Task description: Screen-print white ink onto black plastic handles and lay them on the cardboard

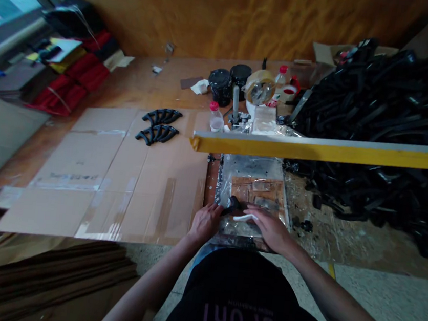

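One black piece [234,203], lower centre of the frame, is clamped by the left hand [207,221]; a white cloth [245,217] is carried by the right hand [271,230], its grip unclear. Wiping seems in hand; steady support is probably called for next.

The curved pieces [161,117] look like glossy plastic, the flat sheet [77,158] matt cardboard
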Demonstrator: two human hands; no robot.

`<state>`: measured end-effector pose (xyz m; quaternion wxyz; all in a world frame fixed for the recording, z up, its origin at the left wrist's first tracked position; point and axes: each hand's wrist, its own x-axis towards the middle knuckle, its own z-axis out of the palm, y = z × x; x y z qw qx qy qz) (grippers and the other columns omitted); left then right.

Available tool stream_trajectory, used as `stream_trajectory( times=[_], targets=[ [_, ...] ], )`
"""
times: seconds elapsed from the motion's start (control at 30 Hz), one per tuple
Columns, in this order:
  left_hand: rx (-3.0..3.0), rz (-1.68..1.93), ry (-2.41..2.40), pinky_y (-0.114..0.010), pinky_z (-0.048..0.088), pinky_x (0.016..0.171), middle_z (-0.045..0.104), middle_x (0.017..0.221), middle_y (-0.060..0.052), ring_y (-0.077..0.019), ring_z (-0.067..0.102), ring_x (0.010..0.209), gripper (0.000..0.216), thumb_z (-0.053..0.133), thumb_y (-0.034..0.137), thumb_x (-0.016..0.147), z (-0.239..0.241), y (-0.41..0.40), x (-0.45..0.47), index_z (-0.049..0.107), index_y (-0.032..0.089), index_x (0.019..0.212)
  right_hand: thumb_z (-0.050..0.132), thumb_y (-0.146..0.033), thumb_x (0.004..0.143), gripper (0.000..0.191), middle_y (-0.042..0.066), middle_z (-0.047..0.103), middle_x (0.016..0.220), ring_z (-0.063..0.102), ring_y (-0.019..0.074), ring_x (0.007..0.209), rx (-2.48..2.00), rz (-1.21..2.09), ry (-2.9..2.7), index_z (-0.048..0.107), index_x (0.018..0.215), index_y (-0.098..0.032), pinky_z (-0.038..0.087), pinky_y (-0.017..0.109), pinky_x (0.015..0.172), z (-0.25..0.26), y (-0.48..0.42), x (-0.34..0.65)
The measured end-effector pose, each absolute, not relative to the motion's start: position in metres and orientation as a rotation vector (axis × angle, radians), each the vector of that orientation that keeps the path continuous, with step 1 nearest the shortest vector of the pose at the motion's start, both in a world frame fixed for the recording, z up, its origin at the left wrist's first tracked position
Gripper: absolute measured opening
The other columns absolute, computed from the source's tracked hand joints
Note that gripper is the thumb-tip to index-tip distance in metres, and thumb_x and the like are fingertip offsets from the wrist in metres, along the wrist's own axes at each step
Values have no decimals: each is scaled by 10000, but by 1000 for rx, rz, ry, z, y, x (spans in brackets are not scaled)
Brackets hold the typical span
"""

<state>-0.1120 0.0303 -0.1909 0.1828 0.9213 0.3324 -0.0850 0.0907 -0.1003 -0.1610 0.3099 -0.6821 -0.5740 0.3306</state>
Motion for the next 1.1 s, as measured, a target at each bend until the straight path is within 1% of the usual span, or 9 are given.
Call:
stream_trajectory(
  times=[0.1,0.17,0.33,0.53,0.7,0.9,0.97,1.03,1.1],
  targets=[
    [2577,-262,974,-285,446,819,658,1008,-57,-200,599,982,167,479,254,916,-189,29,-110,591,215,1034,416,-363,931,350,53,701,1140,654,224,1000,-1809,887,-1020,661,1145,-233,508,371,879,-152,-110,115],
    [2558,-264,996,-282,446,818,660,1008,-56,-198,603,975,162,503,258,903,-186,27,-109,594,215,1030,484,-436,895,364,62,709,1108,663,221,936,-1741,875,-687,662,1119,-211,522,340,804,-157,-119,131],
    [2444,-164,1069,-248,448,768,672,995,-38,-177,628,940,173,562,277,870,-181,24,-108,602,235,1032,685,-443,748,372,49,743,960,693,218,811,-1493,938,-138,669,1033,-205,541,313,678,-182,-146,165],
    [2244,109,1107,-219,445,674,689,886,-25,-152,641,782,174,545,349,865,-170,8,-72,629,216,940,783,-366,631,423,52,751,912,702,237,759,-1435,834,-27,681,1010,-205,567,382,676,-185,-163,226],
    [2131,133,1053,-217,443,643,687,802,-6,-142,621,705,164,556,344,847,-153,-21,-17,643,217,904,773,-335,572,475,51,744,887,691,251,765,-1442,635,-98,676,1016,-198,556,416,705,-179,-136,305],
    [2097,64,1134,-243,505,644,718,831,4,-161,661,714,178,559,342,830,-154,-47,14,673,268,944,530,-396,707,530,79,706,975,652,237,830,-1648,460,-436,588,1178,-160,537,422,755,-177,-17,382],
    [2186,43,1162,-286,539,676,728,892,0,-204,681,807,212,591,334,806,-157,-50,19,684,325,996,445,-363,776,494,84,693,1035,633,224,907,-1699,481,-563,557,1214,-164,527,403,795,-174,31,391],
    [2287,30,1165,-336,558,726,719,969,-13,-242,668,934,270,635,344,795,-158,-52,27,667,371,1062,425,-322,823,441,66,697,1035,626,198,928,-1736,518,-677,556,1220,-183,523,363,804,-170,73,392],
    [2351,14,1131,-357,552,783,676,1079,-39,-238,628,1026,285,640,366,827,-161,-51,38,636,353,1111,455,-291,847,370,57,714,967,637,188,877,-1793,573,-808,595,1170,-178,522,343,777,-168,101,391]
  ],
)
